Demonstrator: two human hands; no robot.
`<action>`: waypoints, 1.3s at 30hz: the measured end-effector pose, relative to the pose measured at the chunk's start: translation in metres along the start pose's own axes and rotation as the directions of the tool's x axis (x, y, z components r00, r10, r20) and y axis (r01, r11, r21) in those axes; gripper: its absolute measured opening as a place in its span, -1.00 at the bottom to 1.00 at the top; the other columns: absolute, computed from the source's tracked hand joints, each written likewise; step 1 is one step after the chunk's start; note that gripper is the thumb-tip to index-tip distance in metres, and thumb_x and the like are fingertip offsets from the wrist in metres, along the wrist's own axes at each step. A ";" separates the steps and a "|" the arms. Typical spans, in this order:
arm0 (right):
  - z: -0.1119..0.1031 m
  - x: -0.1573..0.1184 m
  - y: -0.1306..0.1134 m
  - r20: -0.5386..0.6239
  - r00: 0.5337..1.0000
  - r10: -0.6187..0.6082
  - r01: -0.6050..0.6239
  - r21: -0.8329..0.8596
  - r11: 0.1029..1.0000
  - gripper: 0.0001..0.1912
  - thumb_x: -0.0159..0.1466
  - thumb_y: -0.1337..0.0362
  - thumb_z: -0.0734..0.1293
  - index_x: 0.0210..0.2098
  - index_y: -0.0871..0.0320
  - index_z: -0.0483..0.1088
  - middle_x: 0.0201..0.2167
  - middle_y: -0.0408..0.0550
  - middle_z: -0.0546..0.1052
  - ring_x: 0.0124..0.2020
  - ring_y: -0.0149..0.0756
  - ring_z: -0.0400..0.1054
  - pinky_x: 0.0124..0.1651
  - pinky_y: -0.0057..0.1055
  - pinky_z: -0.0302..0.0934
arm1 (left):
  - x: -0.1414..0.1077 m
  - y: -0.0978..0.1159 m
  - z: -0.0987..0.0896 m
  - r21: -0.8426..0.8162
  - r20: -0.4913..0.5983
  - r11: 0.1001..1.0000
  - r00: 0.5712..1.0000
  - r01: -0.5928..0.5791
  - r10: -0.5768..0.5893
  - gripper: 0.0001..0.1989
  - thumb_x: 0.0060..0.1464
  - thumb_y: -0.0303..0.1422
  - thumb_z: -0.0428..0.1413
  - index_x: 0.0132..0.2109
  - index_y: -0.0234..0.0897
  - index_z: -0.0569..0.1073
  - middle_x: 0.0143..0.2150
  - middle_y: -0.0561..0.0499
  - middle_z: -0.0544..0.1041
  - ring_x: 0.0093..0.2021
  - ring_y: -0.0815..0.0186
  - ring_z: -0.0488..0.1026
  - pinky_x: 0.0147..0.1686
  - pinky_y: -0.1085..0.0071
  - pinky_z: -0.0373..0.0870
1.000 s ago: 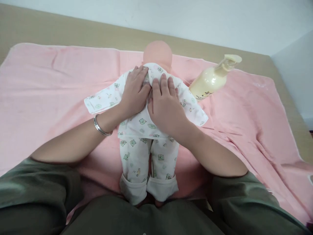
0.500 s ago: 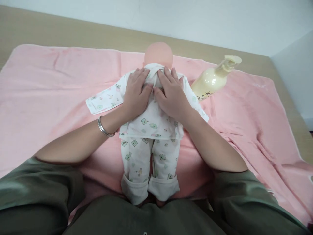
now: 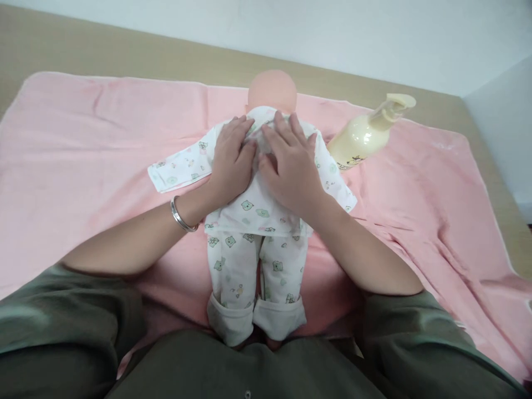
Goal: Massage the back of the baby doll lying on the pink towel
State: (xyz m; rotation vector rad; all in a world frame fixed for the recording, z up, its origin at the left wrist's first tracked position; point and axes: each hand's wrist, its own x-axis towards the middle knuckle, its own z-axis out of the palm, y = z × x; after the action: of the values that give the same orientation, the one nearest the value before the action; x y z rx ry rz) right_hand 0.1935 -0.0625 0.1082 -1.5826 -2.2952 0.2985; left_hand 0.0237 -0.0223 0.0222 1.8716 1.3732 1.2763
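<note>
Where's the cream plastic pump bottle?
Head view, right of centre: the bottle is on the pink cloth, partly behind the printed white sleeve, near the right hand.

The person wears dark olive-green clothing (image 3: 199, 366), plain and softly folded across the front. The left sleeve (image 3: 75, 316) and the right sleeve (image 3: 419, 327) are loose and wide, stopping around the elbows, with a faint sheen along their creases. A silver-coloured bangle (image 3: 177, 216), a narrow shiny band with small dark markings, circles the wrist of the bare left hand (image 3: 233, 158). The right hand (image 3: 295, 172) is bare too. A pale ring-shaped fitting (image 3: 247, 394), too small to identify, shows low at the front.
</note>
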 end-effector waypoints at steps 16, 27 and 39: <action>-0.002 0.001 0.002 -0.143 0.989 -0.025 0.020 -0.032 0.999 -0.39 0.47 0.35 0.17 0.49 0.08 0.26 0.64 -0.08 0.05 0.69 -0.02 -0.18 0.72 0.11 -0.20 | 0.001 -0.004 0.001 -0.067 -0.027 0.998 1.000 -0.012 0.010 -0.56 0.43 -0.10 0.08 0.34 -0.06 0.46 0.50 -0.05 0.41 0.59 -0.03 0.19 0.65 -0.03 0.01; -0.003 0.005 0.010 -0.165 0.986 -0.036 0.027 -0.057 0.998 -0.36 0.46 0.34 0.20 0.52 0.05 0.25 0.65 -0.10 0.02 0.69 -0.02 -0.16 0.71 0.12 -0.16 | 0.001 0.000 0.000 -0.018 -0.037 1.000 0.999 -0.026 0.025 -0.57 0.42 -0.13 0.09 0.34 -0.06 0.47 0.48 -0.08 0.43 0.55 -0.02 0.25 0.62 -0.03 0.08; -0.041 0.010 0.030 -0.191 0.978 -0.080 0.085 0.021 0.996 -0.44 0.43 0.20 0.24 0.39 0.07 0.41 0.54 -0.05 0.29 0.56 -0.02 0.20 0.63 -0.02 0.15 | 0.008 0.035 -0.009 0.007 0.043 0.996 0.995 0.085 -0.086 -0.60 0.32 -0.23 0.15 0.26 -0.07 0.50 0.44 -0.05 0.47 0.54 -0.05 0.25 0.64 -0.05 0.03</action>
State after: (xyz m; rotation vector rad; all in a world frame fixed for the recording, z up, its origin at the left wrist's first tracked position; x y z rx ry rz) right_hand 0.2320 -0.0427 0.1369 -1.4317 -2.1924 0.1516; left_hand 0.0324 -0.0291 0.0579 1.8129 1.4195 1.1849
